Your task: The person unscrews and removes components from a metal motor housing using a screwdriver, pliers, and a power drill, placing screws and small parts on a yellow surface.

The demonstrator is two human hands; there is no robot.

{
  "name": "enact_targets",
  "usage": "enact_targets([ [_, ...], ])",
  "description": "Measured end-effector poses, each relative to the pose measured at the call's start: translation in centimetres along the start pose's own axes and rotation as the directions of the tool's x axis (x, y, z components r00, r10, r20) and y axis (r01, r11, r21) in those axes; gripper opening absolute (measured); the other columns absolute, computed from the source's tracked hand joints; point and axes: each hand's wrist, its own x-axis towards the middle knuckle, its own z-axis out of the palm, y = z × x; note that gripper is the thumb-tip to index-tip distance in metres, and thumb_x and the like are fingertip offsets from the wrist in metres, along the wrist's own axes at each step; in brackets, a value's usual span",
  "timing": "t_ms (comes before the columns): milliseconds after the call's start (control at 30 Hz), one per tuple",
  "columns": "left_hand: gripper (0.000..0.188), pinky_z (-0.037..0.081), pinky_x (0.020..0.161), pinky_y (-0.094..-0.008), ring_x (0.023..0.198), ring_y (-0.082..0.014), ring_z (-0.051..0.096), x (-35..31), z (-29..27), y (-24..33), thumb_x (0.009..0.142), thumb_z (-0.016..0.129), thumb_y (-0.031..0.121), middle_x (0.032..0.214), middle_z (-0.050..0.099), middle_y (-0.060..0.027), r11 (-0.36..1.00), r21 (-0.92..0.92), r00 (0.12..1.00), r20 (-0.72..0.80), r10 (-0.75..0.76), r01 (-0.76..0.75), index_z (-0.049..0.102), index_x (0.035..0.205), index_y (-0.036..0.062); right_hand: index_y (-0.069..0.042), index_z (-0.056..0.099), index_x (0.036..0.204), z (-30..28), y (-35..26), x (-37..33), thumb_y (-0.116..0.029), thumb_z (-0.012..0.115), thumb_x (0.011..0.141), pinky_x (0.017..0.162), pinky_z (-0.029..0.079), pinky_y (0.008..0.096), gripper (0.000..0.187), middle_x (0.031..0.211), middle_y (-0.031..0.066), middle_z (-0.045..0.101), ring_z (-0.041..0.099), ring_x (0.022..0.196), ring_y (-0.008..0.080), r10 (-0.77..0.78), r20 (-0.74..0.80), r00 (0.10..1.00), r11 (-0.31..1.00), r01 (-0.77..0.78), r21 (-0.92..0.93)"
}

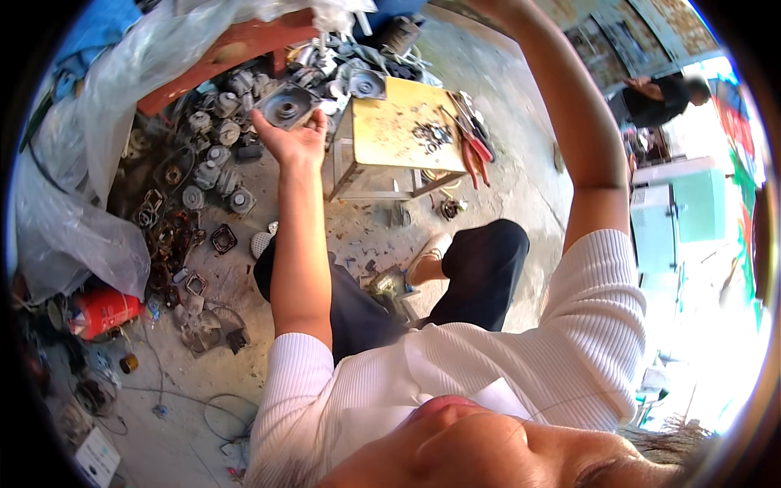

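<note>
Grey concrete floor (pixel 521 98), scattered with scraps, spreads beneath and around the left grip (pixel 297 145). That grip is turned palm up, thumb on one side and fingers on the other, holding a metal cover (pixel 286 106), a squarish dark dish with a round raised middle. The metal cover sits just beyond the palm, between the thumb and the fingers. Where the right grip stands I cannot tell, nor whether it is wide or narrow: the right forearm (pixel 565 89) runs out past the upper edge. Just right of the left grip is a low worktop (pixel 386 122) with a yellow top. A second metal cover (pixel 368 84) rests at its far corner, up and to the right of the grip; farther right lie a loose cluster of small parts (pixel 433 135) and red-handled pliers (pixel 476 159) at the worktop's edge. Left of the grip and beyond it spreads a heap of metal parts (pixel 220 122), with a red beam (pixel 228 61) above and a clear plastic sheet (pixel 110 122) farther left. Well below and left of the grip lies a red container (pixel 106 313). Far off to the right, another person (pixel 663 98) in dark clothes appears near a pale green cabinet (pixel 691 207).
</note>
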Motion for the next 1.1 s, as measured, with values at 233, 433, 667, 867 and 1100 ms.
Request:
enact_targets([
  [233, 0.067, 0.047, 0.08, -0.0414, 0.103, -0.028, 0.051, 0.3, -0.4, -1.7, 0.089, 0.039, 0.07, 0.122, 0.054, -0.0094, 0.992, 0.077, 0.995, 0.009, -0.103, 0.102, 0.054, 0.124, 0.0152, -0.017, 0.07, 0.101, 0.0, 16.0, -20.1, -0.03, 0.057, 0.091, 0.076, 0.052, 0.0437, 0.021, 0.094, 0.0101, 0.072, 0.068, 0.087, 0.0317, 0.523, 0.195, 0.83, 0.787, -0.382, -0.484],
  [433, 0.073, 0.045, 0.086, -0.0447, 0.106, -0.0311, 0.05, 1.3, -0.6, -2.2, 0.087, 0.043, 0.071, 0.121, 0.054, -0.0143, 0.987, 0.151, 0.997, 0.05, -0.056, 0.048, 0.053, 0.126, 0.0097, -0.008, 0.072, 0.1, 1.1, 20.7, -28.4, -0.039, 0.057, 0.091, 0.079, 0.051, 0.0438, 0.036, 0.096, 0.0163, 0.071, 0.067, 0.091, 0.0339, 0.736, 0.166, 0.656, 0.662, -0.648, -0.376],
  [667, 0.069, 0.044, 0.088, -0.0441, 0.108, -0.0304, 0.049, 1.2, -0.1, -4.7, 0.088, 0.044, 0.068, 0.126, 0.054, -0.0118, 0.956, 0.283, 0.982, 0.149, -0.119, 0.074, 0.053, 0.129, 0.012, -0.003, 0.071, 0.107, 5.8, 26.3, -35.1, -0.061, 0.062, 0.084, 0.084, 0.051, 0.0408, 0.063, 0.1, 0.02, 0.071, 0.068, 0.096, 0.0321, 0.876, 0.053, 0.48, 0.475, -0.837, -0.273],
  [867, 0.066, 0.048, 0.085, -0.0432, 0.103, -0.0307, 0.055, 1.8, -0.2, -6.3, 0.089, 0.046, 0.064, 0.122, 0.058, -0.0132, 0.926, 0.359, 0.946, 0.243, -0.213, 0.116, 0.053, 0.128, 0.0115, -0.001, 0.074, 0.092, 6.9, 26.8, -36.5, -0.06, 0.063, 0.084, 0.071, 0.051, 0.0385, 0.061, 0.08, 0.0147, 0.071, 0.069, 0.075, 0.0277, 0.853, 0.067, 0.517, 0.52, -0.833, -0.188],
  [1100, 0.07, 0.052, 0.087, -0.0421, 0.111, -0.0341, 0.059, 0.7, 0.3, -7.3, 0.093, 0.04, 0.06, 0.128, 0.058, -0.019, 0.861, 0.456, 0.786, 0.437, -0.438, 0.226, 0.049, 0.135, 0.0049, 0.0, 0.061, 0.12, 3.0, 20.6, -34.7, -0.039, 0.058, 0.098, 0.074, 0.053, 0.0237, 0.045, 0.098, 0.0059, 0.066, 0.063, 0.082, 0.012, 0.893, 0.183, 0.411, 0.227, -0.762, 0.606],
])
